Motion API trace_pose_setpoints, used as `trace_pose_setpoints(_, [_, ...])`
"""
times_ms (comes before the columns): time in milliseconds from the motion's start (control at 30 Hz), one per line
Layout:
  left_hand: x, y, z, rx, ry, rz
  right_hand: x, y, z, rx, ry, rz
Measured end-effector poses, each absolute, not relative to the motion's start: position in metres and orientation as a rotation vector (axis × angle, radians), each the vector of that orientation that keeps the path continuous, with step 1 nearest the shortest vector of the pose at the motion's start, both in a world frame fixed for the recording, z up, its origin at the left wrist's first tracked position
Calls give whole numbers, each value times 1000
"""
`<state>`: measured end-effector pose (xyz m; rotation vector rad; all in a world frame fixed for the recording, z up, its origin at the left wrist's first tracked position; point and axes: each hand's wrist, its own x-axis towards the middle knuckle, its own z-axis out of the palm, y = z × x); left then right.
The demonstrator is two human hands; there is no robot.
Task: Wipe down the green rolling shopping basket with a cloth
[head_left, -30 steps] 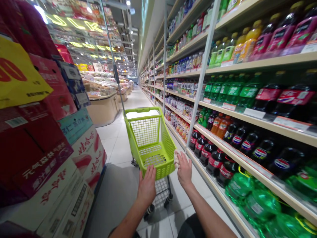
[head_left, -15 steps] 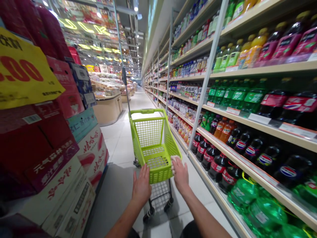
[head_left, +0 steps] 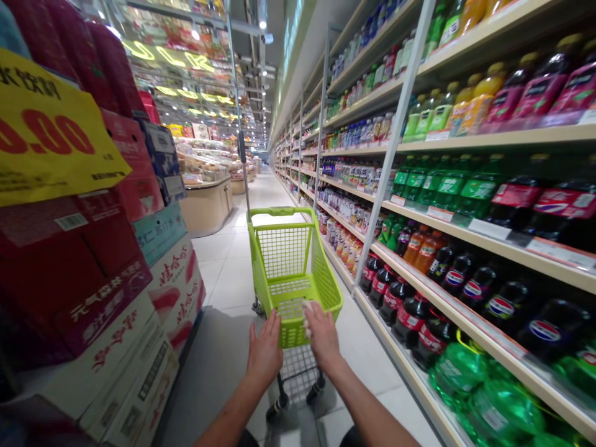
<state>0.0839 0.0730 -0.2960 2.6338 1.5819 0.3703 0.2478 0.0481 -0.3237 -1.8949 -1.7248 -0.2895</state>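
Note:
A lime-green shopping cart (head_left: 294, 288) with an upright pole stands in front of me, its basket holding nothing I can see. At the near left corner of the basket, my left hand (head_left: 265, 352) rests with fingers stretched out and thumb apart. Crumpled under the fingers of my right hand (head_left: 322, 335) is a white cloth (head_left: 306, 318), possibly a wipe. That hand presses it at the near rim of the basket, right of the middle. The fingers hide part of the cloth and the rim beneath.
Shelves of bottled drinks (head_left: 470, 186) line the right side, close to the cart. Stacked drink cartons (head_left: 172, 285) rise on the left under a yellow price sign (head_left: 51, 130). Farther ahead stands a rounded display counter (head_left: 205, 208) beside the tiled aisle (head_left: 233, 267).
My right hand has moved left along the near rim with the white cloth, from the right corner toward the middle. My left hand stays almost where it was.

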Motion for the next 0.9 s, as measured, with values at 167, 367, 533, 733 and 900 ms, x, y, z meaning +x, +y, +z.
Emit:
trace_pose_setpoints(167, [81,75,-295,2684,1563,358,236,49,-326,-1765,-1895,-275])
trace_pose_setpoints(367, [82,75,-296,2653,1601,329,297,44,-309,-2130,-1500,-275])
trace_pose_setpoints(533, [85,72,-293,2653,1604,322,241,45,-338,-1697,-1847,-394])
trace_pose_setpoints(733, [82,71,-292,2674,1596,290,272,41,-335,-1737,-1836,-406])
trace_pose_setpoints(900, [88,69,-294,2659,1596,311,299,39,-327,-2029,-1462,-316])
